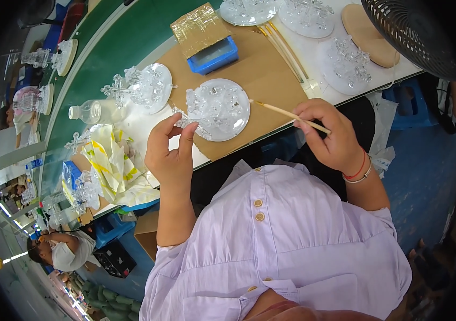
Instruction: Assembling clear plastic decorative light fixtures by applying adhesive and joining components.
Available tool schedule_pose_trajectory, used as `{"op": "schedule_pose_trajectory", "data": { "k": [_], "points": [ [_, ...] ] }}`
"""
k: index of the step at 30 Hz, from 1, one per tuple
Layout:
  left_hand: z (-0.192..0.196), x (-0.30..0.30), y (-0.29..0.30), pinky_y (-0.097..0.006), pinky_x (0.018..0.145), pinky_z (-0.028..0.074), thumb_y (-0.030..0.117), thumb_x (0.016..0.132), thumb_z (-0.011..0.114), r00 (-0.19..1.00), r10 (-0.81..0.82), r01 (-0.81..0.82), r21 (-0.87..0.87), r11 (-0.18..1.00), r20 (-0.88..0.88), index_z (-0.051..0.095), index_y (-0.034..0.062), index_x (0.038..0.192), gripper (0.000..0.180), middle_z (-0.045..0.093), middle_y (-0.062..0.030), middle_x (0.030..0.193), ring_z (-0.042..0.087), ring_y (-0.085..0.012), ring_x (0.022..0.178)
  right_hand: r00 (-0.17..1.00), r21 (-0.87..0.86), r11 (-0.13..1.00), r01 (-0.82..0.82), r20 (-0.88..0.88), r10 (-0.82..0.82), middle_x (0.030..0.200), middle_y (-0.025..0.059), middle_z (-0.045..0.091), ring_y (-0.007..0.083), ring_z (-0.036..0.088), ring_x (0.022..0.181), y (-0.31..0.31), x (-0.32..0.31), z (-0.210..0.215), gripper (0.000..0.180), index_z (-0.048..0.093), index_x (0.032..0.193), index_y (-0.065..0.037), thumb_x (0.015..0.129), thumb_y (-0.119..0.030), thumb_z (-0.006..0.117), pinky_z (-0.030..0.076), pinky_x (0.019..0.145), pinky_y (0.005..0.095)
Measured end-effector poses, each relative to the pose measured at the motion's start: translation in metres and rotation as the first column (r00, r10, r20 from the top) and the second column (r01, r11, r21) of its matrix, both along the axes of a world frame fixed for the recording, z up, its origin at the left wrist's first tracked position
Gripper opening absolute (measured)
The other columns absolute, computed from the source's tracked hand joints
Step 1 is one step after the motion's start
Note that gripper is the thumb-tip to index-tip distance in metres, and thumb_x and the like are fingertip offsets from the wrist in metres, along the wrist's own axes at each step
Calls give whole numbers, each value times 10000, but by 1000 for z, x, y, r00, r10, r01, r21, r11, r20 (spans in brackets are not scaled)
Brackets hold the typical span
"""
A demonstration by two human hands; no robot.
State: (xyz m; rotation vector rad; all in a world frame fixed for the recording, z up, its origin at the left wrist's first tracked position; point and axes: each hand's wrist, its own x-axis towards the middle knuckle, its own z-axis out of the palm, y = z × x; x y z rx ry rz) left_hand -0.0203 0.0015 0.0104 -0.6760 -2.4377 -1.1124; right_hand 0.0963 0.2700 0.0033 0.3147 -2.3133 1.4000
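My right hand [331,134] pinches a thin wooden-handled paintbrush [281,111] between thumb and fingers, its tip pointing left. The tip is close to the right rim of a round white base [241,122] bearing a cluster of clear, glassy figures [214,107]. At the base's near left side, my left hand [169,152] grips a small clear piece [200,130] between thumb and forefinger. That piece overlaps the rim in view; whether it is joined to the cluster, I cannot tell. Brown cardboard [265,59] lies under the base.
Behind the base stands a blue box [214,63] with a taped cardboard flap. Several paintbrushes [287,51] lie to its right. Another clear ornament [156,88], a plastic bottle [97,111] and crumpled yellow-white wrapping [113,160] are on the left. A black fan [415,35] stands far right.
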Motion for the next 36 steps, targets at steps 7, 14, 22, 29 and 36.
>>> {"op": "schedule_pose_trajectory", "data": {
  "k": [7,14,22,29,36],
  "points": [
    [5,5,4,-250,616,498,115,705,844,999,-37,35,-62,997,-28,655,8,967,340,668,-99,866,649,-164,674,997,71,997,-31,-61,36,965,170,622,256,630,785,-7,-16,-12,180,530,1003,10,841,77,570,520,724,316],
    [4,4,3,-262,602,488,109,690,851,996,-55,49,-76,996,-74,655,11,964,351,663,-98,855,633,-171,658,999,40,998,-41,1,41,905,157,629,261,630,771,-8,-17,-10,176,534,979,5,824,78,573,519,711,312],
    [3,3,3,-264,601,489,127,683,856,994,-63,57,-66,996,-93,656,13,962,362,659,-99,835,626,-174,666,998,-1,1000,11,66,-11,843,130,641,229,642,743,-10,-13,-10,65,536,902,0,865,26,583,516,685,292],
    [1,2,3,-266,601,493,135,684,856,994,-65,59,-64,996,-91,655,19,959,359,661,-95,834,621,-176,668,999,13,999,39,24,-40,844,134,644,205,655,717,-14,-8,-14,50,543,889,2,870,29,580,519,661,277],
    [2,3,3,-277,605,497,140,682,858,992,-83,77,-71,994,-94,651,20,969,373,664,-96,838,624,-192,683,999,-83,997,-5,36,8,851,133,646,169,651,673,-24,-9,-18,43,537,886,4,879,35,566,515,626,256]
  ]
}}
